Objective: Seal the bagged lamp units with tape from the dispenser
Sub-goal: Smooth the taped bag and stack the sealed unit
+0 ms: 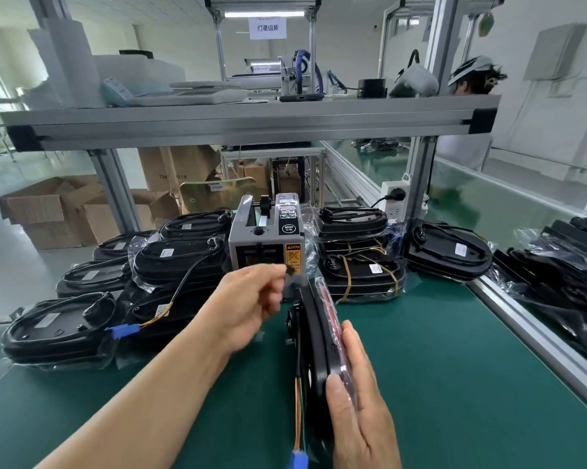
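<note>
A grey tape dispenser [266,245] stands at the middle of the green bench. My left hand [251,306] is raised just in front of its outlet, fingers curled, pinching a short piece of clear tape [287,270]. My right hand [356,397] holds a bagged black lamp unit [314,340] on its edge, thumb on the near rim and fingers flat against the bag's right side. Its orange and green wires end in a blue connector [298,460] at the bottom edge.
Bagged lamp units lie stacked left of the dispenser [170,262] and right of it [359,258], with more beyond the aluminium rail [451,248]. An aluminium shelf [251,123] spans overhead. Cardboard boxes [58,208] sit on the floor at left. A person [471,82] works at the far right.
</note>
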A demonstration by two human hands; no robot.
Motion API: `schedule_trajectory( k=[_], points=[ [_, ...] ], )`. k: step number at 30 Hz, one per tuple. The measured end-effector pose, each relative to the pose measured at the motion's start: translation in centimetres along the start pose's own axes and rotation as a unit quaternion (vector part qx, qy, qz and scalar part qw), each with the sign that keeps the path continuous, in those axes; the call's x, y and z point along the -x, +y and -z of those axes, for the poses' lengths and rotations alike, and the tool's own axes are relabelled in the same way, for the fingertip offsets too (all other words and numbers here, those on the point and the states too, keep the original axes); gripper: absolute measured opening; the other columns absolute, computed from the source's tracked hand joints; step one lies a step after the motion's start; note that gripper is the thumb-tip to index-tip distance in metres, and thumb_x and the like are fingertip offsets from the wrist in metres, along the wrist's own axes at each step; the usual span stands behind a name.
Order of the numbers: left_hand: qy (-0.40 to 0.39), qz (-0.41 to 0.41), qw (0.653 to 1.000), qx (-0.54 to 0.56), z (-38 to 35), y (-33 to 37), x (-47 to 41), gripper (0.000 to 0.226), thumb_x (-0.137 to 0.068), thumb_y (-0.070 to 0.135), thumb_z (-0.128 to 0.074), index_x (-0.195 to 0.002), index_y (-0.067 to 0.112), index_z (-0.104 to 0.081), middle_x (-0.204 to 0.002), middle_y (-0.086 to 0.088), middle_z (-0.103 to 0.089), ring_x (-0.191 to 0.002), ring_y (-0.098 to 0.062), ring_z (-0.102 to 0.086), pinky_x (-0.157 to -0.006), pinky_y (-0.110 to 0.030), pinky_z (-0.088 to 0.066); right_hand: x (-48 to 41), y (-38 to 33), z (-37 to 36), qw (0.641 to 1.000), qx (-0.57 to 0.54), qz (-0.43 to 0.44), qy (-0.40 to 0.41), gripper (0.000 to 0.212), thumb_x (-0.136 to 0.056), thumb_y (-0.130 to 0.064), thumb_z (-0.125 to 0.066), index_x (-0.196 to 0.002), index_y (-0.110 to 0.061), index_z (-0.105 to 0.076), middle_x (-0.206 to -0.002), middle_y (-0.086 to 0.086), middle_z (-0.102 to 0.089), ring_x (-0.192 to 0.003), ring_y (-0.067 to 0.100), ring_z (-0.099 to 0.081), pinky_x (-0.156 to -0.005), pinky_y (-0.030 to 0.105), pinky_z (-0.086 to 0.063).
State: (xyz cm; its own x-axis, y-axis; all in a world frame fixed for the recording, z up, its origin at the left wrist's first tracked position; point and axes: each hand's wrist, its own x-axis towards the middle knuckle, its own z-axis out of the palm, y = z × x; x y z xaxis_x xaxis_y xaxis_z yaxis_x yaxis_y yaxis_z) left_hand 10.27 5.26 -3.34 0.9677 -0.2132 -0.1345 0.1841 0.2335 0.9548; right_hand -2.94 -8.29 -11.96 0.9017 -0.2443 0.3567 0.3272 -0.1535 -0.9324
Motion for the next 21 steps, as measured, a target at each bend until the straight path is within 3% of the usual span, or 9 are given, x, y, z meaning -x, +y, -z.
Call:
schedule_trajectory(
  k=[2,4,6,13,17,21],
  points=[
    [-0.135,-0.002,0.988,-0.078,-0.4,0.1,3.4,0.017,-0.079,0.024,-0.074,-0.063,0.022,-0.067,-0.064,0.003,-0.055,-0.054,-0.007,-0.048,-0.053,-0.017,-0.044,0.1,0.1,0.0,1.000,0.005,0.001,-0.010,0.058,-0.088,-0.038,-0.047,-0.145,-0.041,-0.031,-0.149,-0.042,-0.029,-0.141,-0.013,-0.026,-0.116,0.017,-0.025],
    [-0.182,-0.013,0.965,-0.188,-0.9,-0.1,5.6,0.012,-0.075,0.028,-0.077,-0.066,0.022,-0.070,-0.064,0.005,-0.058,-0.058,-0.006,-0.048,-0.056,-0.015,-0.043,0.1,0.1,0.1,1.000,0.010,0.004,-0.014,0.057,-0.090,-0.039,-0.046,-0.145,-0.042,-0.031,-0.148,-0.043,-0.027,-0.142,-0.013,-0.026,-0.117,0.018,-0.025],
    [-0.171,-0.023,0.952,-0.255,-1.3,-0.4,6.5,0.011,-0.079,0.023,-0.079,-0.070,0.021,-0.071,-0.066,0.007,-0.062,-0.060,-0.005,-0.050,-0.060,-0.014,-0.042,0.1,0.0,0.2,1.000,0.012,0.004,-0.018,0.053,-0.095,-0.040,-0.046,-0.145,-0.044,-0.031,-0.149,-0.043,-0.027,-0.142,-0.013,-0.025,-0.118,0.020,-0.025],
    [-0.144,-0.019,0.952,-0.268,-1.6,-0.8,6.1,0.016,-0.085,0.010,-0.074,-0.071,0.015,-0.070,-0.064,0.007,-0.065,-0.056,0.000,-0.053,-0.057,-0.010,-0.040,0.4,-0.2,0.3,1.000,-0.005,-0.014,-0.024,0.051,-0.095,-0.041,-0.039,-0.147,-0.040,-0.035,-0.152,-0.034,-0.034,-0.143,-0.010,-0.027,-0.123,0.035,-0.023],
    [-0.157,-0.013,0.942,-0.296,-1.6,-0.4,5.8,0.011,-0.072,0.028,-0.078,-0.067,0.021,-0.071,-0.067,0.003,-0.061,-0.059,-0.008,-0.042,-0.057,-0.018,-0.034,0.4,-0.1,0.3,1.000,-0.017,-0.015,-0.017,0.046,-0.099,-0.042,-0.035,-0.144,-0.039,-0.040,-0.151,-0.032,-0.038,-0.141,-0.010,-0.029,-0.122,0.029,-0.024],
    [-0.156,-0.010,0.941,-0.300,-1.5,-0.3,5.4,0.011,-0.068,0.031,-0.076,-0.066,0.022,-0.072,-0.064,0.004,-0.061,-0.054,-0.006,-0.040,-0.054,-0.017,-0.033,0.3,-0.1,0.3,0.999,-0.043,-0.020,-0.018,0.040,-0.103,-0.044,-0.033,-0.141,-0.040,-0.044,-0.148,-0.032,-0.042,-0.140,-0.010,-0.032,-0.117,0.018,-0.025]
  ],
)
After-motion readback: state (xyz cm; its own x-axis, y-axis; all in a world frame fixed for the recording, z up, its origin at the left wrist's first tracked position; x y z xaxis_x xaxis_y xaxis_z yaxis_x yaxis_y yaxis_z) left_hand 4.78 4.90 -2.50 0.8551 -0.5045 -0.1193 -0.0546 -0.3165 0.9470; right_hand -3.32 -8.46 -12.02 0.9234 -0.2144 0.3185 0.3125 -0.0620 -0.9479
